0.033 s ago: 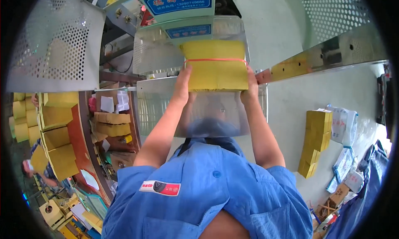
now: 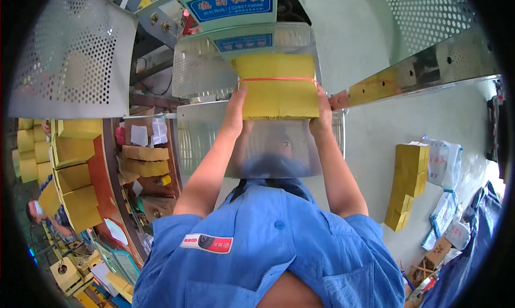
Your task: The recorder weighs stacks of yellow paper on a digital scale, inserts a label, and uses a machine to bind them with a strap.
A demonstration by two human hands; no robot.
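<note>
A thick bundle of yellow paper sheets point(image 2: 279, 100) sits over the shiny metal plates of a machine in front of me. A thin red-pink band point(image 2: 276, 79) runs straight across it. My left hand point(image 2: 235, 110) grips the bundle's left edge, and my right hand point(image 2: 322, 108) grips its right edge. The fingers of both hands are partly hidden by the paper. Below the bundle, the near metal plate point(image 2: 206, 147) reflects my body.
Perforated metal guards stand at far left point(image 2: 75, 61) and upper right point(image 2: 429, 18). A steel bar point(image 2: 429, 69) juts out on the right. Yellow stacks point(image 2: 407, 179) lie on the floor at right. At left are a shelf with packages point(image 2: 145, 152), more yellow stacks point(image 2: 78, 179) and another person point(image 2: 56, 222).
</note>
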